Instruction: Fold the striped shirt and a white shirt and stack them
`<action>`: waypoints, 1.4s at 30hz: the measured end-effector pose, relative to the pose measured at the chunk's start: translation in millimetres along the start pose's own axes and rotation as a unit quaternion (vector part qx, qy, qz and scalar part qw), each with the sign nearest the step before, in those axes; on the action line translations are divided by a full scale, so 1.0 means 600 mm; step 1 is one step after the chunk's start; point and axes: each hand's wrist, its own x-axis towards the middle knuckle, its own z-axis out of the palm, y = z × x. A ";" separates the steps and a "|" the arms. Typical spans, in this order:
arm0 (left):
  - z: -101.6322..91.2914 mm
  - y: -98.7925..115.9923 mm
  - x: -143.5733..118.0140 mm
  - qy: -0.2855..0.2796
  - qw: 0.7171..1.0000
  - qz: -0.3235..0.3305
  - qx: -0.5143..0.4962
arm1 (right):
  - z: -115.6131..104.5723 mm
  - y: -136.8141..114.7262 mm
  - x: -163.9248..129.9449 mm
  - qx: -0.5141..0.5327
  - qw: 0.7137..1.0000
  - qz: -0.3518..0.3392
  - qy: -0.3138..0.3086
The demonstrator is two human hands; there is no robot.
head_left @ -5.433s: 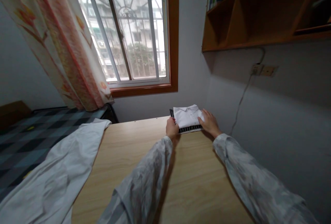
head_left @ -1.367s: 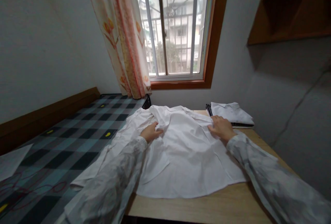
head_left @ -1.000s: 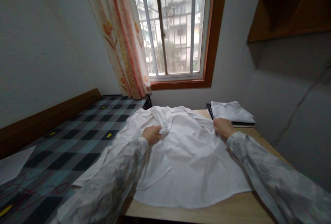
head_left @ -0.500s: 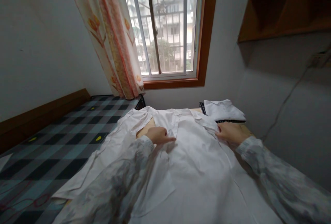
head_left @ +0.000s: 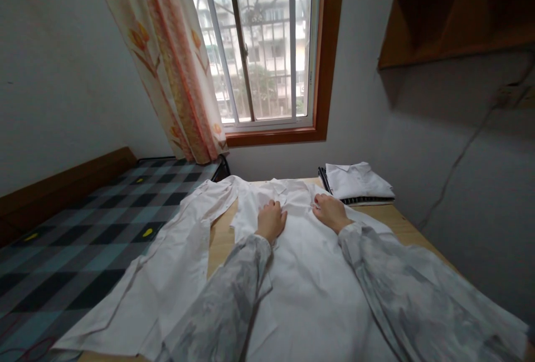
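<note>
A white shirt [head_left: 313, 273] lies spread over a light wooden table [head_left: 220, 239], with creases across its upper part. My left hand [head_left: 272, 220] rests on the upper middle of the shirt, its fingers curled down on the cloth. A short way to the right, my right hand [head_left: 331, 212] pinches the shirt fabric between thumb and fingers. One white front panel [head_left: 167, 273] is spread to the left, with a strip of bare table showing beside it. Loose patterned grey sleeves cover both my forearms.
Folded clothes [head_left: 357, 181], white on top of dark striped, sit at the table's far right corner. On the left is a bed with a checked cover [head_left: 104, 211]. A curtain [head_left: 167, 72] hangs by the window [head_left: 263, 61]. A wooden shelf [head_left: 451, 22] juts from the right wall.
My right hand has moved inward from the shirt's right edge, and my left hand has curled its pointing finger and shifted slightly right. The left panel lies wider, baring more table.
</note>
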 end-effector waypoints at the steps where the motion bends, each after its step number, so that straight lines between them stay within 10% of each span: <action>1: 0.001 0.000 -0.009 -0.010 1.000 0.000 -0.004 | -0.001 -0.001 -0.005 -0.001 1.000 -0.003 -0.009; 12: -0.080 -0.011 0.016 -0.276 0.959 0.066 -0.024 | -0.063 0.010 0.015 0.089 0.981 -0.079 -0.151; 20: 0.003 -0.020 0.054 0.026 0.982 0.145 -0.118 | 0.015 -0.013 0.057 0.423 0.894 -0.015 0.145; 26: 0.050 -0.037 0.047 0.061 0.983 0.114 -0.132 | 0.082 -0.019 0.037 0.523 0.850 -0.023 0.060; 35: 0.059 -0.059 0.063 0.034 0.946 0.081 -0.312 | 0.008 -0.037 0.106 0.589 0.788 -0.086 -0.155; 39: 0.059 -0.066 0.062 0.051 0.943 0.085 -0.317 | 0.025 -0.062 0.110 0.539 0.799 -0.111 -0.240; 42: 0.054 -0.064 0.057 0.072 0.952 0.105 -0.278 | 0.050 -0.070 0.093 0.498 0.839 -0.102 -0.195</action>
